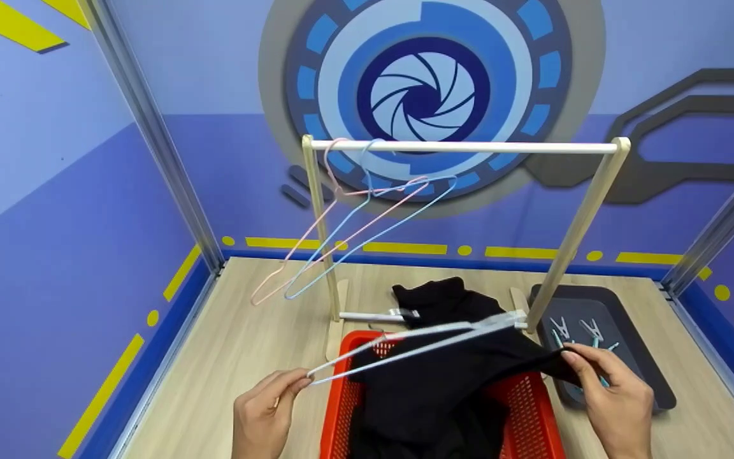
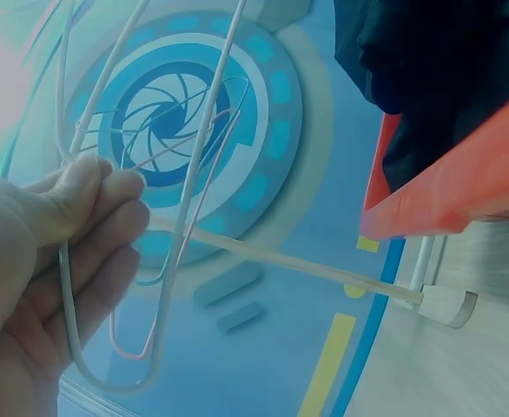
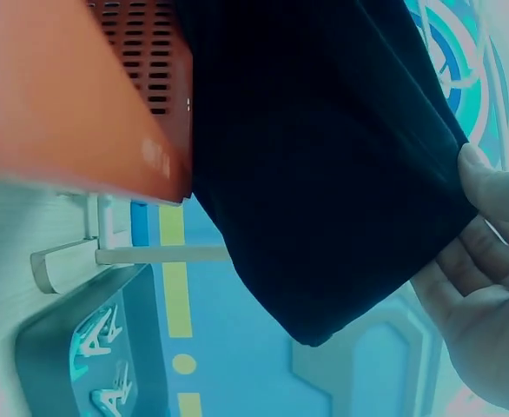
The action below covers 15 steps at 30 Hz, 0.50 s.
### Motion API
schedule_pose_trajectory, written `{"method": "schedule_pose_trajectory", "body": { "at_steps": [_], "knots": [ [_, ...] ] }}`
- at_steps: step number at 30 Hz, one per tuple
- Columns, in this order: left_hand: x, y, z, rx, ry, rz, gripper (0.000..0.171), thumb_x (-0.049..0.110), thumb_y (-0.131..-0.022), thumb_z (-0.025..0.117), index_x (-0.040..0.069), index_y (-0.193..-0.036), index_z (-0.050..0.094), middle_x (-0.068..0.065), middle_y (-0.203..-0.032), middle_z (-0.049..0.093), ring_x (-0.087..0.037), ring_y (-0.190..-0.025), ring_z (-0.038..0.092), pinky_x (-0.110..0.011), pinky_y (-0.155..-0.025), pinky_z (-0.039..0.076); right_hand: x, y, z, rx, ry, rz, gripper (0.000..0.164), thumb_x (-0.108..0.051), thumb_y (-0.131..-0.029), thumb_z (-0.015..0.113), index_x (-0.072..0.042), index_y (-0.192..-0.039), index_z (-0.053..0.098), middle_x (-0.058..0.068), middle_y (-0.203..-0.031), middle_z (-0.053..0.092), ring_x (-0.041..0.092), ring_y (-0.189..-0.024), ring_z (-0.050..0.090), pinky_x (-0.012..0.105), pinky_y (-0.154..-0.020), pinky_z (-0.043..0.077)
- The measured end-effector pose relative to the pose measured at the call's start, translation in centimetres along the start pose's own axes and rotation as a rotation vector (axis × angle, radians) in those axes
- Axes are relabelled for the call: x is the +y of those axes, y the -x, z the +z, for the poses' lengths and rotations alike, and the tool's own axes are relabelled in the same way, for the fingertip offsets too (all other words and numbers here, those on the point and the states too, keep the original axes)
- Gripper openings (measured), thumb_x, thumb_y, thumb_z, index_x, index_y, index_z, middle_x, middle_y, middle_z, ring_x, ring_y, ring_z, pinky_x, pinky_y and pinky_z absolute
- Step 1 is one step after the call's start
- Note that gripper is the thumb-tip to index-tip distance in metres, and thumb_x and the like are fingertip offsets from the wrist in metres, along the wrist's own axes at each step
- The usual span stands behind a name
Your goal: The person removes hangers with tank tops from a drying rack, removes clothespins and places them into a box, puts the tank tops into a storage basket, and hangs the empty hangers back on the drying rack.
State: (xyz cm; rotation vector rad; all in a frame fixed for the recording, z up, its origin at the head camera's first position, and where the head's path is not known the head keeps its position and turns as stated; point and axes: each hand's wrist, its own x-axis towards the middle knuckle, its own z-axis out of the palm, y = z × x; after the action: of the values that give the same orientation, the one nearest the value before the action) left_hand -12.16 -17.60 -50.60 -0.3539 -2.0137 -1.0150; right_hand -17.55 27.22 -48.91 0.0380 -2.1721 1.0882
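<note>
In the head view my left hand [image 1: 265, 408] pinches one end of a pale wire hanger [image 1: 399, 356], which slants up to the right across a black garment [image 1: 431, 389]. The hanger's far end is blurred. The left wrist view shows the hanger's rounded end [image 2: 115, 387] hanging below the thumb and fingertips. My right hand [image 1: 618, 398] grips an edge of the garment, drawn out to the right. Seen from the right wrist, the cloth [image 3: 324, 174] spreads from the basket to my thumb and fingers. Much of the garment lies in a red basket [image 1: 542, 414].
A rack with a white top rail [image 1: 501, 147] stands behind the basket. On its left side hang a pink hanger [image 1: 301, 245] and a blue hanger [image 1: 399, 218]. At right, a dark grey tray [image 1: 647, 376] holds several clothespins [image 1: 591, 329].
</note>
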Motion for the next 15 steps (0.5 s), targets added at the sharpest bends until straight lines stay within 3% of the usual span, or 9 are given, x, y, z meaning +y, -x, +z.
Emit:
{"method": "schedule_pose_trajectory", "body": {
  "at_steps": [4,10,15],
  "knots": [
    [0.4,0.3,0.3,0.02,-0.052,-0.073,0.028,-0.01,-0.077,0.088,0.011,-0.094,0.082,0.009,-0.087,0.078,-0.007,-0.075,0.075,-0.016,-0.065,0.058,-0.1,0.3,0.1,-0.03,-0.03,0.017,0.021,0.007,-0.088,0.083,-0.007,-0.104,0.083,0.003,-0.094,0.076,-0.001,-0.077,0.066,0.008,-0.071,0.05],
    [1.1,1.1,1.3,0.05,-0.066,-0.197,0.024,-0.01,-0.077,0.087,0.007,-0.094,0.083,0.003,-0.087,0.079,-0.008,-0.077,0.075,-0.014,-0.066,0.057,-0.9,0.8,0.7,-0.145,-0.132,-0.007,0.026,0.013,-0.087,0.081,-0.009,-0.102,0.083,0.004,-0.097,0.078,0.002,-0.084,0.072,0.011,-0.075,0.055],
    [1.7,1.7,2.2,0.067,-0.066,-0.316,0.02,-0.008,-0.08,0.087,0.004,-0.095,0.083,-0.004,-0.089,0.08,-0.012,-0.078,0.075,-0.012,-0.067,0.056,-1.6,1.4,1.4,-0.255,-0.124,-0.133,0.032,0.011,-0.081,0.087,-0.016,-0.099,0.083,-0.005,-0.096,0.078,0.005,-0.088,0.072,0.009,-0.08,0.052]
  ]
}}
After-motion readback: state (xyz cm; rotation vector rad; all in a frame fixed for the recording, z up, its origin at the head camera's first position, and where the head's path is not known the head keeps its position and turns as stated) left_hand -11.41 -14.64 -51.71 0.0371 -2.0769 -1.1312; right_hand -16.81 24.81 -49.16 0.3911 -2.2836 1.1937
